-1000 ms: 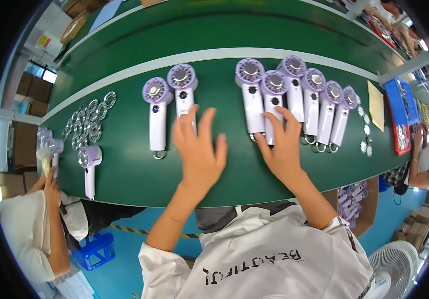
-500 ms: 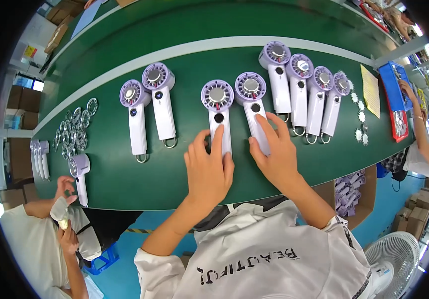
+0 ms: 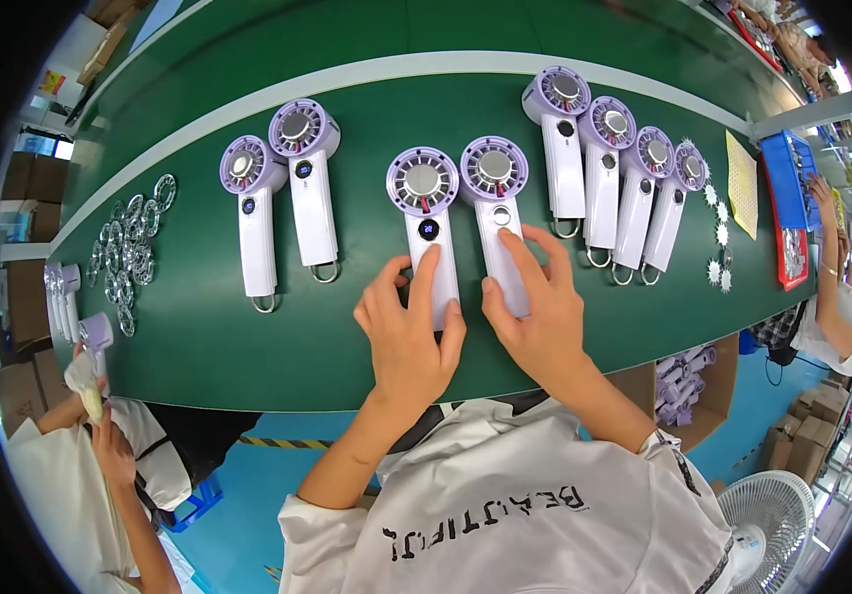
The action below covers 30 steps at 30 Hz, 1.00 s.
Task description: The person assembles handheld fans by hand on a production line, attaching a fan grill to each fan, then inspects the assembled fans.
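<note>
Two white and purple handheld fans lie face up side by side on the green table, handles toward me. My left hand [image 3: 408,342] holds the handle of the left fan [image 3: 424,183] between thumb and fingers, index fingertip just below its small round display, which is lit. Over the handle of the right fan [image 3: 494,168] is my right hand [image 3: 543,322], thumb on one side and fingers on the other, index finger just under its round display, which looks pale. Both fans have a silver disc in the middle of the head. The lower handle ends are partly hidden by my hands.
Two more fans [image 3: 302,127] with lit displays lie to the left, and several fans [image 3: 612,123] at the right. Clear rings [image 3: 136,223] and spiky white pieces [image 3: 722,235] are scattered on the table [image 3: 347,346]. A co-worker's hand [image 3: 114,450] is at lower left; a carton [image 3: 718,396] of parts stands below.
The left fan's display has gone from dark to lit, and the right fan's from dark to pale. My hands stay on the handles. The co-worker's fan at left has shifted further left.
</note>
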Each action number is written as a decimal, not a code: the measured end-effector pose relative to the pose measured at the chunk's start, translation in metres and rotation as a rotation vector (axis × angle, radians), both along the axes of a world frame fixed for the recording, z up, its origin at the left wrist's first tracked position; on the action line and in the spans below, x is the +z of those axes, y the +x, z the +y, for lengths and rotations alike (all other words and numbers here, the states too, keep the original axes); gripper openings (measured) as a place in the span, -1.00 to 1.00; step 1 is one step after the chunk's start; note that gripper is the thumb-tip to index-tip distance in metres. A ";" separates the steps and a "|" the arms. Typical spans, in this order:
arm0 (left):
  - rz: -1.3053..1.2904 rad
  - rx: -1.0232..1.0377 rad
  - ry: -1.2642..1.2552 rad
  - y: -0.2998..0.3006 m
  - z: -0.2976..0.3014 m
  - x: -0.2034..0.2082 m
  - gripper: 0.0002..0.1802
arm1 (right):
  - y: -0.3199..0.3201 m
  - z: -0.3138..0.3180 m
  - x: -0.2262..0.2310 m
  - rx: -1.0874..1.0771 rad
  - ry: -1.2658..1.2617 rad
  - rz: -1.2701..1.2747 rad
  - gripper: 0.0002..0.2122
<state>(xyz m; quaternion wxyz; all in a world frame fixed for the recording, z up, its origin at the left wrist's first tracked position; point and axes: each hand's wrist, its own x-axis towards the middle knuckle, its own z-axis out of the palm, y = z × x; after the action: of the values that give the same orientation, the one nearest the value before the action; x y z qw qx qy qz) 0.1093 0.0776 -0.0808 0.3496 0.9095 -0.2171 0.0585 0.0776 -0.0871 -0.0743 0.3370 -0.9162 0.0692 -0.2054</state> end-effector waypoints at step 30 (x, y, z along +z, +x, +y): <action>0.094 0.025 0.018 -0.001 -0.006 0.004 -0.28 | 0.000 -0.003 0.010 -0.002 -0.047 0.146 -0.46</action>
<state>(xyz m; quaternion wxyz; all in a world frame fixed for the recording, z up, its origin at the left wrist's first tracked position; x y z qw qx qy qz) 0.1086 0.0719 -0.0773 0.3504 0.9170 -0.1896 0.0179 0.0777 -0.0901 -0.0647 0.3093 -0.9363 0.0900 -0.1399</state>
